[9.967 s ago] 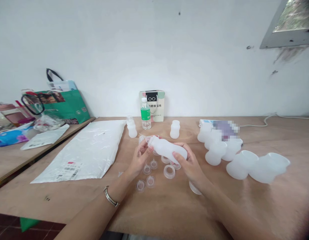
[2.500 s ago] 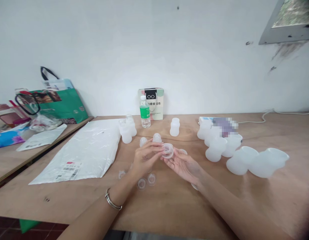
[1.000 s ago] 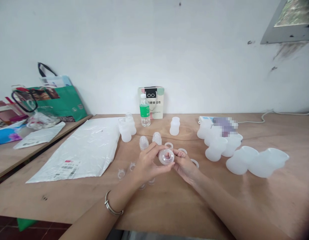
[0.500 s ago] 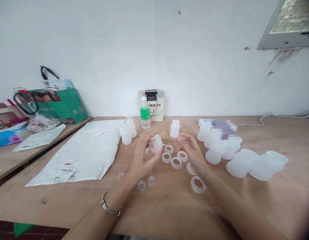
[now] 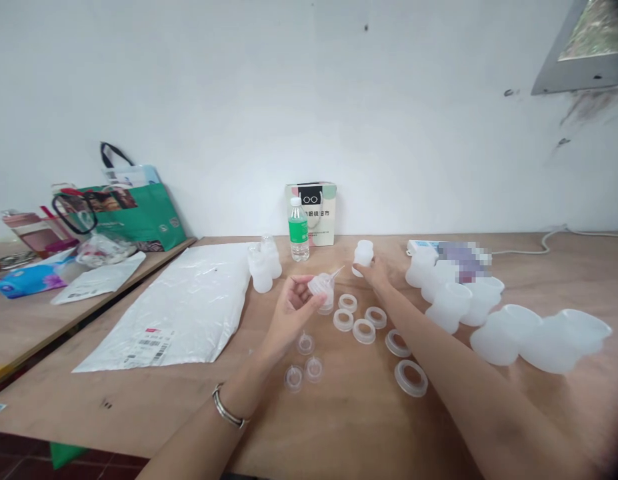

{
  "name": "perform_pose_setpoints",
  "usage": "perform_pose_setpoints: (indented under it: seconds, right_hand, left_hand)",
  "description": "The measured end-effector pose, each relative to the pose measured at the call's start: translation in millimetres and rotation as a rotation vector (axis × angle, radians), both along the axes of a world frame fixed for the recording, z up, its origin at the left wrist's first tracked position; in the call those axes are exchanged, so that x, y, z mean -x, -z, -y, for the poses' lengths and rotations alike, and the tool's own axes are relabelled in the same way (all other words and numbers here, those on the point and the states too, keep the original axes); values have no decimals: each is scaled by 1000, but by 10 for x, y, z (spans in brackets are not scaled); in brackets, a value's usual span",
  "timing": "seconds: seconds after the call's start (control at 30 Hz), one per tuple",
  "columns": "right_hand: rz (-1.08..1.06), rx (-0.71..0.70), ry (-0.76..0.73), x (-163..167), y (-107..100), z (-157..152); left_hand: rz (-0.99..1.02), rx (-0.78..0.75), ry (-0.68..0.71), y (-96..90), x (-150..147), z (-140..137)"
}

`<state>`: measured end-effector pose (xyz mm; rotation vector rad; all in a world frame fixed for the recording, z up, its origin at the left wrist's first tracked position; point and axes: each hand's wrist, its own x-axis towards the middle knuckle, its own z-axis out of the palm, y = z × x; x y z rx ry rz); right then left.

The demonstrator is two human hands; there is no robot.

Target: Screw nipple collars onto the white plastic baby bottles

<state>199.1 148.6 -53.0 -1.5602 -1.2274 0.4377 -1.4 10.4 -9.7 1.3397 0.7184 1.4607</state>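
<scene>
My left hand (image 5: 299,300) pinches a translucent ribbed screw cap (image 5: 321,285), tilted, with a thin pointed spout sticking out to the upper right. Farther back, my right hand (image 5: 379,272) has its fingers round the lower part of a frosted waisted bottle (image 5: 363,253) that stands upright. Several clear rings (image 5: 364,331) lie between my forearms. Nearer my left wrist are several small clear disc-shaped pieces with raised centres (image 5: 305,343). Two frosted bottles with clear tops (image 5: 262,275) stand left of my left hand.
Several open frosted bottles (image 5: 449,307) stand along the right, beside my right forearm. A white plastic mailer (image 5: 173,300) covers the left part of the table. A water bottle (image 5: 299,233) and a paper bag (image 5: 326,230) stand by the wall. A cable (image 5: 529,251) runs behind.
My right hand has moved from above the rings back to the frosted bottle and taken hold of it. In my left hand the cap has turned, so its spout now shows.
</scene>
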Motion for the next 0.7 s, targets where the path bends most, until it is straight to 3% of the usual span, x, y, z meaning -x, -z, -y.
perform_pose_setpoints:
  seconds: [0.17,0.33,0.5,0.7]
  right_hand:
    - [-35,-45,-43,26,-208,294]
    - [25,-262,-196,50,-503,984]
    - [253,-231,-413,67,-414,1575]
    - [326,-153,-491,93,-313,1689]
  left_hand:
    - [184,55,83,-15,53,-39]
    - [288,110,152,-99,88,-14]
    - [277,171,77,-102,34,15]
    - [87,70,163,3,-24,11]
